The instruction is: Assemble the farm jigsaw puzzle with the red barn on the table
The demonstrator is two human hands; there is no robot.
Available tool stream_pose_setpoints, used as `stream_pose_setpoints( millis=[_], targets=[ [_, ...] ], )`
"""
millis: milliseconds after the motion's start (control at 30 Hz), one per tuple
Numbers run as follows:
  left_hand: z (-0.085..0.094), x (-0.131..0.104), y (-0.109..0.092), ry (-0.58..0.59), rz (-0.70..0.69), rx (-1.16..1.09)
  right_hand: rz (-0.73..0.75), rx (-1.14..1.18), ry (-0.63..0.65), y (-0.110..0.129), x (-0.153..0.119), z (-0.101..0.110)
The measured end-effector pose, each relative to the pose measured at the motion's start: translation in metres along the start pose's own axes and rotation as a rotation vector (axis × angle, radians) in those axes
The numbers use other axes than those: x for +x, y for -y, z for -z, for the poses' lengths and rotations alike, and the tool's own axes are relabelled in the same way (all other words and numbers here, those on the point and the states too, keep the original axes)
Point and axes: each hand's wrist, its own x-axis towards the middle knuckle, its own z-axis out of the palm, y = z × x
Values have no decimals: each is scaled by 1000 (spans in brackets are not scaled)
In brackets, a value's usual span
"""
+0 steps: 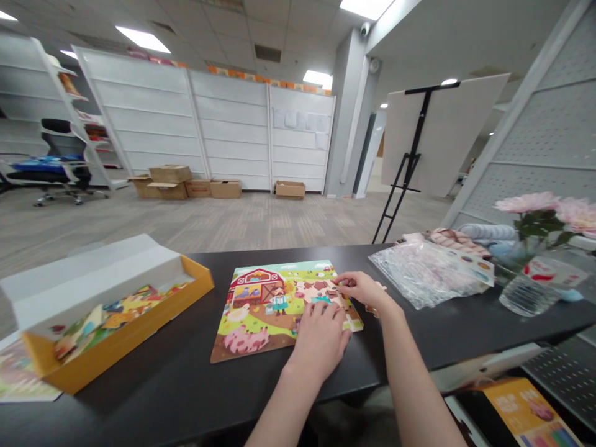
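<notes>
A farm-scene jigsaw puzzle lies on the black table, showing a red barn, a farmer, a pink pig and a brown-and-white cow. My left hand rests palm down over its lower right part, fingers spread and fingertips on the picture below the cow. At the right edge, beside the cow, my right hand has thumb and fingers drawn together against the picture. Whatever is between those fingertips is too small to make out. Partly hidden behind my right wrist, a loose puzzle piece lies on the table.
To the left stands an open yellow box holding several puzzle pieces, with a printed picture sheet partly beneath it. Clear plastic packaging, a water bottle and pink flowers occupy the right side. An orange box sits below the table edge.
</notes>
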Motion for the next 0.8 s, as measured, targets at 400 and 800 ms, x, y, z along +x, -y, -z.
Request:
stream_pose_setpoints(
  millis=[400, 800],
  targets=[
    [-2, 1, -1, -26, -18, 14, 33, -74, -61, 10, -2, -3],
    [-1, 1, -1, -14, -13, -13, 6, -53, -19, 11, 1, -6]
  ],
)
